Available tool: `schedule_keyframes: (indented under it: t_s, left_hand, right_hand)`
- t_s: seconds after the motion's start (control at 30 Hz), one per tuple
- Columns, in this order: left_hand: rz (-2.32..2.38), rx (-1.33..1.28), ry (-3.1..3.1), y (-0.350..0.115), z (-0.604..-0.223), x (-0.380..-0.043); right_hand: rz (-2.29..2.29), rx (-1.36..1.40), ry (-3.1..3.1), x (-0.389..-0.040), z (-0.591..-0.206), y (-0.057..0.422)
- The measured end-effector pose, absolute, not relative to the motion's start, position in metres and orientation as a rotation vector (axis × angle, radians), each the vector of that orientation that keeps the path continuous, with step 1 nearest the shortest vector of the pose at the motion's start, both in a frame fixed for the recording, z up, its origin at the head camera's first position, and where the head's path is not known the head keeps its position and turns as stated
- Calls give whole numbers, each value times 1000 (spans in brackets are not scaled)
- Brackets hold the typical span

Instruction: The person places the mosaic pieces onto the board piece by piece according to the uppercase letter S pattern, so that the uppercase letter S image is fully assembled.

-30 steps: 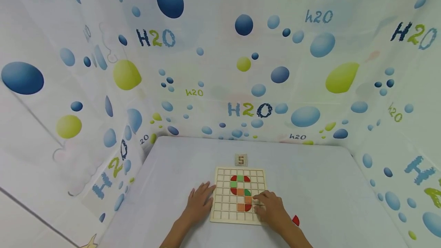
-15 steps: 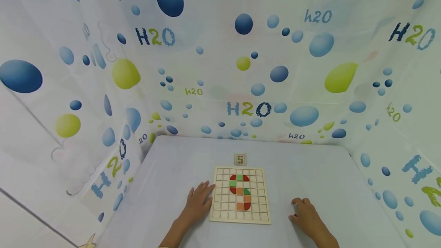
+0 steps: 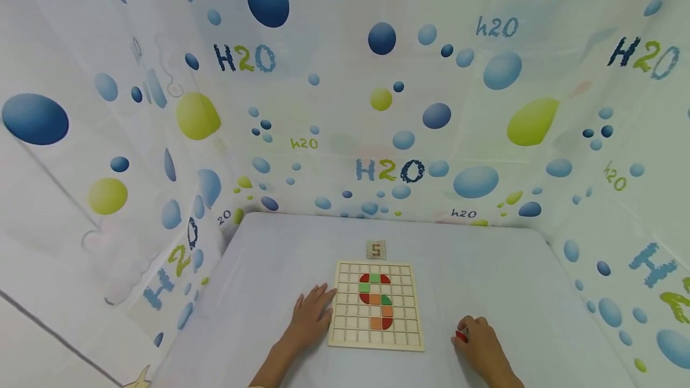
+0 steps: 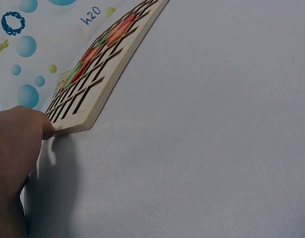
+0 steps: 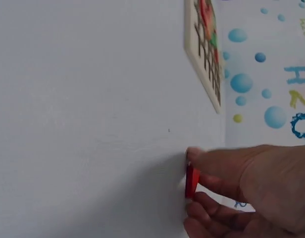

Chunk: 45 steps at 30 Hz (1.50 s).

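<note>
A square wooden grid board (image 3: pixel 408 335) lies on the table, with red, orange and green pieces set in its cells in an S shape. Along its left edge rests my left hand (image 3: pixel 309 319), fingers spread; the left wrist view shows the thumb (image 4: pixel 47 126) touching the board's corner. Right of the board, and apart from it, my right hand (image 3: pixel 480 346) pinches a red quarter-circle piece (image 3: pixel 461 336) between thumb and fingers. In the right wrist view this red piece (image 5: pixel 192 181) stands on edge, just at the table surface.
A small pattern card (image 3: pixel 376 249) bearing an S lies just behind the board. White cloth covers the table (image 3: pixel 280 256). Curtains (image 3: pixel 323 106) printed with bubbles and H2O lettering rise at the back and both sides.
My right hand has left the board's right side, moved right to the red quarter-circle piece on the table and taken hold of it. The left hand has stayed in place.
</note>
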<state>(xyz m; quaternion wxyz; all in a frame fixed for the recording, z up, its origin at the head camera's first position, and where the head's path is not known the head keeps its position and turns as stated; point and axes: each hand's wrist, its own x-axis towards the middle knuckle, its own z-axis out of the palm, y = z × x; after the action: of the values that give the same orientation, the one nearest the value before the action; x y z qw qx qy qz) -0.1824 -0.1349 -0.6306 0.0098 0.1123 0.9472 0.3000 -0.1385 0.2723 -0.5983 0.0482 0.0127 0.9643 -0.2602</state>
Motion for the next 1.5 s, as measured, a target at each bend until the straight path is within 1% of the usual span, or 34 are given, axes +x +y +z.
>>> schedule_keyframes:
  t_s: [0.27, 0.53, 0.8, 1.0, 1.27, 1.5]
  left_hand:
    - [941, 338, 2952, -135, -630, -181]
    - [949, 355, 2960, -135, -629, -180]
    - [957, 362, 2976, -137, -630, -180]
    - [935, 360, 2965, -138, -632, -182]
    - [949, 362, 2972, -138, -632, -180]
    - [941, 359, 2969, -137, -634, -181]
  right_hand:
    - [-860, -90, 2936, -140, -598, 268]
    - [-797, 94, 2958, -142, -601, 263]
    - [-885, -82, 2980, -144, -604, 257]
    - [-844, -11, 2960, -145, -600, 255]
    - [-819, -76, 2952, -147, -600, 256]
    - [-807, -67, 2933, -152, -600, 249]
